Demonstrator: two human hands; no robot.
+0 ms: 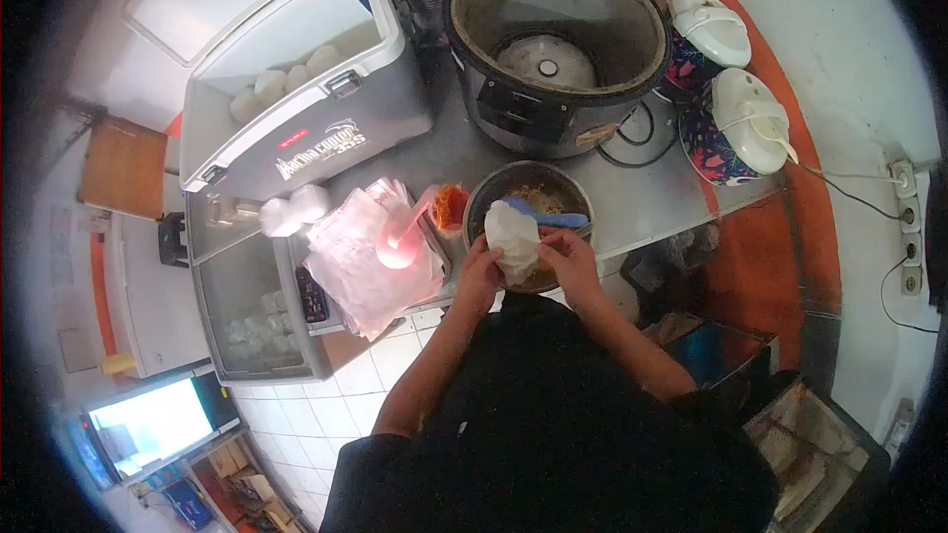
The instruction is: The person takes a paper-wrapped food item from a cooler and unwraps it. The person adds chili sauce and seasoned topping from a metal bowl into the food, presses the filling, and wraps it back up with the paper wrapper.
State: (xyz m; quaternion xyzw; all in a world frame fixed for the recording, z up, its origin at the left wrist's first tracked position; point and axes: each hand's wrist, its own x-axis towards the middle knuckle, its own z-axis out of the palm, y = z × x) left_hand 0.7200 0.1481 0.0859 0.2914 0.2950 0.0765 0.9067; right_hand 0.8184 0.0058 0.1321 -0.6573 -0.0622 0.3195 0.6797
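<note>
Both hands hold a thin white sheet or bag (pixel 513 240), its kind unclear, above a metal bowl (pixel 472 199). My left hand (pixel 479 281) grips its left edge with the fingers closed. At its right edge my right hand (pixel 571 265) pinches with thumb and fingers. Inside the bowl are brownish crumbly food and a blue utensil (pixel 563 220), partly hidden behind the sheet. Left of the bowl stands a small container of orange-red food (pixel 450 207). Beside that, a pink ladle-like thing (pixel 399 249) lies on a stack of wrapping papers (pixel 346 262).
A large open cooker (pixel 533 109) stands behind the bowl. An open cooler box (pixel 336 128) with round white packs is at the left back. Two lidded flowered containers (pixel 726 138) stand right. Below left is an open grey bin (pixel 222 355) with bagged items.
</note>
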